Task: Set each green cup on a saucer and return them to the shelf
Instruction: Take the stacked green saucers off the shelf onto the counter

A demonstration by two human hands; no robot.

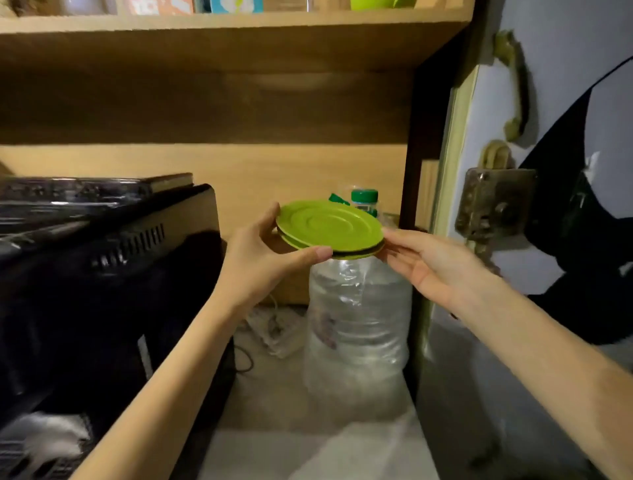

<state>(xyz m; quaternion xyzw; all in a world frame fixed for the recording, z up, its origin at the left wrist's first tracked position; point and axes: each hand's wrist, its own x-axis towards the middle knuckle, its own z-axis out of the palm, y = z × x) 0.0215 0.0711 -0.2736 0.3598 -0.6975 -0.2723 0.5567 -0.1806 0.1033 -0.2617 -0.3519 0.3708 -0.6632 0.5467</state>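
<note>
A small stack of green saucers [329,224] is held level in mid-air, just above a large plastic water bottle. My left hand [263,253] grips the stack's left rim, thumb below and fingers behind. At the right rim, my right hand [428,260] pinches the stack with its fingertips. On the wooden shelf [239,24] at the top edge, part of a green cup [380,4] shows, cut off by the frame.
A black appliance [102,274] fills the left side. The big clear water bottle [359,315] stands under the saucers, with a green-capped jar [364,202] behind it. A pale door with a metal lock [496,205] is at the right. Cables and a power strip [274,329] lie at the back.
</note>
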